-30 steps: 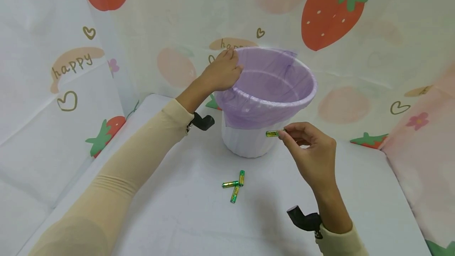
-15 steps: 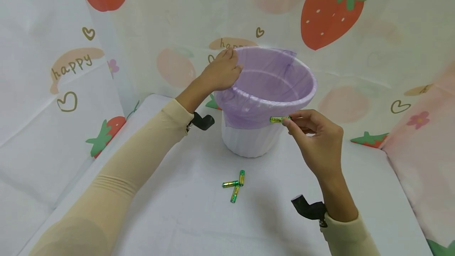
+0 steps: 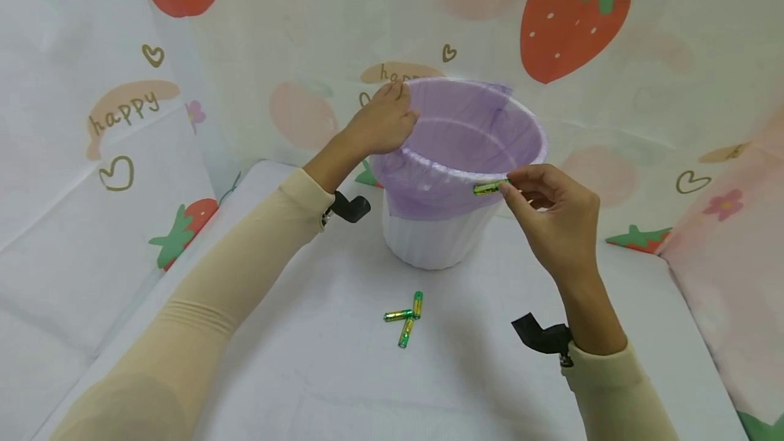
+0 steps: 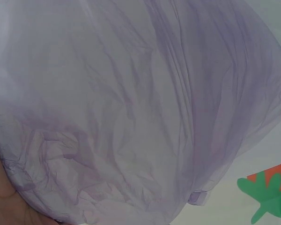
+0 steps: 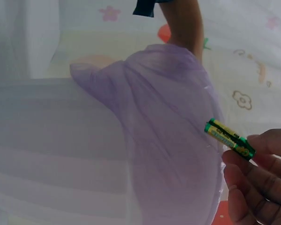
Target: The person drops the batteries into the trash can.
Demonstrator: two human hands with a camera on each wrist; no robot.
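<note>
A white bin (image 3: 422,243), lined with a thin purple bag (image 3: 429,192) folded over its rim, stands tilted on the table. My left hand (image 3: 382,121) grips the rim at its left side; in the left wrist view a bit of that hand (image 4: 9,197) shows beside the crinkled bag (image 4: 131,93). Between thumb and fingertips my right hand (image 3: 557,216) pinches a green and yellow battery (image 3: 488,187), close in front of the bin's near right rim. The right wrist view shows this battery (image 5: 229,139) by its printed label, one end in the fingers (image 5: 271,143).
Several similar batteries (image 3: 404,316) lie touching one another on the white tabletop (image 3: 343,373), in front of the bin. A cloth backdrop (image 3: 612,107) printed with strawberries hangs close behind the bin. Each wrist carries a black camera mount (image 3: 542,334).
My right hand has risen with the battery, from low beside the bin's wall up to just under its rim, drifting slightly right. The left hand keeps its hold on the rim.
</note>
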